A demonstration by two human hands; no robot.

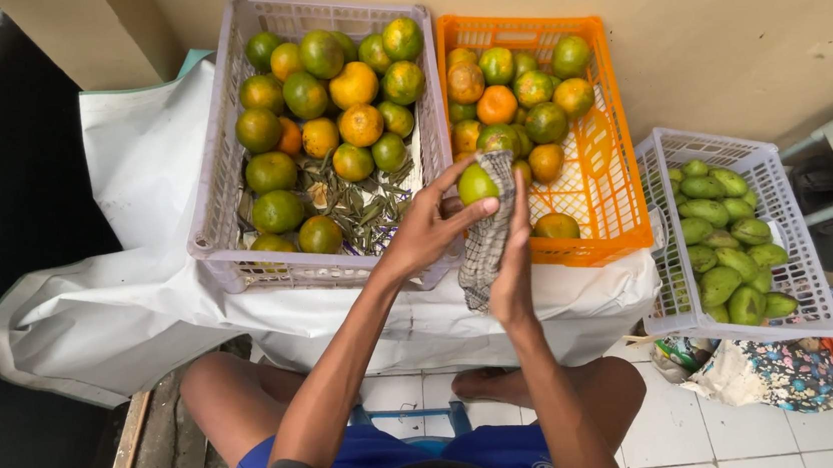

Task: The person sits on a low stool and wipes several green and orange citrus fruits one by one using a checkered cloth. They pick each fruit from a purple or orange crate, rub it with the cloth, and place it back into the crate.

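Both hands grip closed: left hand [426,231] around a green orange [475,184], right hand [514,256] pressing a checked cloth [490,233] against it.

Hands [466,230] hover above the seam between grey crate [221,181] and orange crate [620,146]; both crate mouths open from above. Wall blocks behind; mango basket [798,231] crowds right.
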